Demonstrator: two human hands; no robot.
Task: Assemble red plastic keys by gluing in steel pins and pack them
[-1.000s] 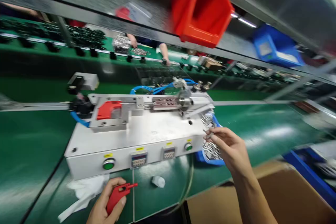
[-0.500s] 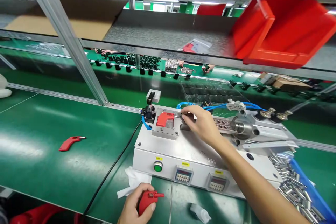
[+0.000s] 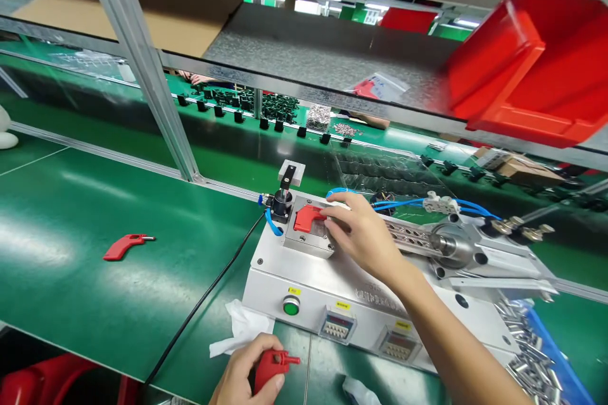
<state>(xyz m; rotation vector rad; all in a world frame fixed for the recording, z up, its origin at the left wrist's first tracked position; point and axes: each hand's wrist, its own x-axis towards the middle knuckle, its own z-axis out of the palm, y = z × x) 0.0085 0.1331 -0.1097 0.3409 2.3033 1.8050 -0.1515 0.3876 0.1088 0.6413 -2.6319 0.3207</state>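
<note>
A red pistol-shaped plastic handle (image 3: 308, 219) lies in the metal fixture block (image 3: 311, 245) on top of a white bench machine. Bent over the right end of this handle are the fingertips of my right hand (image 3: 363, 234), which hide its nose and any metal tube there. Low in the view, my left hand (image 3: 244, 373) is closed around a second red handle (image 3: 272, 367), its thin nose pointing right. On the green bench at left rests a third red handle (image 3: 124, 247) with a metal tip.
The white machine (image 3: 266, 278) has a green button (image 3: 291, 305), two counters and a horizontal cylinder (image 3: 456, 243) on the right. Metal tubes (image 3: 534, 351) fill a blue tray (image 3: 560, 354). A black cable (image 3: 209, 291) crosses the bench. Overhead, a red bin (image 3: 527, 76) sits on a shelf.
My right fingertips have shifted left onto the nose of the handle in the fixture; the metal tube seen there before is now hidden. My left hand keeps its handle. The camera view has tilted slightly.
</note>
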